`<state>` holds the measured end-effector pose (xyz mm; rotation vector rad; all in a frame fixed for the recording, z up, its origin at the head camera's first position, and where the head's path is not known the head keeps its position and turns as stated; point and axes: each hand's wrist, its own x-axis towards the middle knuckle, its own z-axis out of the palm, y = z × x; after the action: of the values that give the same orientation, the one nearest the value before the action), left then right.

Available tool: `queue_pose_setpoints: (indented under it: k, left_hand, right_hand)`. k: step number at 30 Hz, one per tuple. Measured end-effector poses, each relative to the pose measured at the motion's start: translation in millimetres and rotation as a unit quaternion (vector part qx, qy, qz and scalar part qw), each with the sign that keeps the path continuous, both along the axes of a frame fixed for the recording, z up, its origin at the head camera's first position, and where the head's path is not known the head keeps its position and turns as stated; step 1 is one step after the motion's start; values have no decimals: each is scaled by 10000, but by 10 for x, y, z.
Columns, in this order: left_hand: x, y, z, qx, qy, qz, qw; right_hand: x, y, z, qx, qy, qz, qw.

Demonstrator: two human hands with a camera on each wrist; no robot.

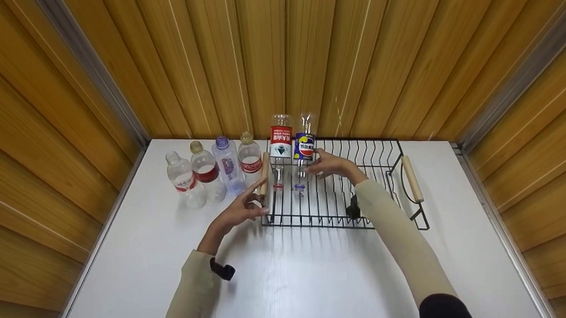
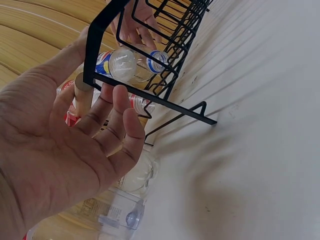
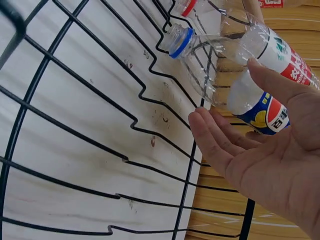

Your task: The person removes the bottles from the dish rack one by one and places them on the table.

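Note:
A black wire rack with wooden handles stands on the white table. My left hand is at its left end, thumb and bent fingers about the frame beside the wooden handle. Across the rack lie two clear bottles, caps toward me: a red-and-white-labelled bottle with a red cap ring, and a blue-labelled bottle with a blue ring. My right hand is at the right side of the blue-labelled bottle, fingers extended. In the right wrist view its thumb overlaps the bottles; firm contact cannot be told.
Several bottles stand left of the rack: two red-labelled bottles, a purple-capped bottle and another red-labelled bottle. The rack's right handle rises at the far end. A wood-panelled wall stands behind.

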<state>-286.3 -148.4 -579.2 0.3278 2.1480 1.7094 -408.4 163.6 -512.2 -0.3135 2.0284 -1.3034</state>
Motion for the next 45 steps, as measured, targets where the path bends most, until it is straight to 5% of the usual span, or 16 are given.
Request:
queue_pose_setpoints:
  k: [18,35,45]
  left_hand:
    - [95,34,-18,53,-174,-6,9998]
    - [41,36,-3,86,-98,-76,9999]
    - [-3,7,18,101,-90,-80,9999]
  right_hand:
    - [82,-182,-109,-260,-523,-674,9960]
    - [201,153,148,-425,-362,-812,9951]
    - [352,387,276,-573,108,-778,9953]
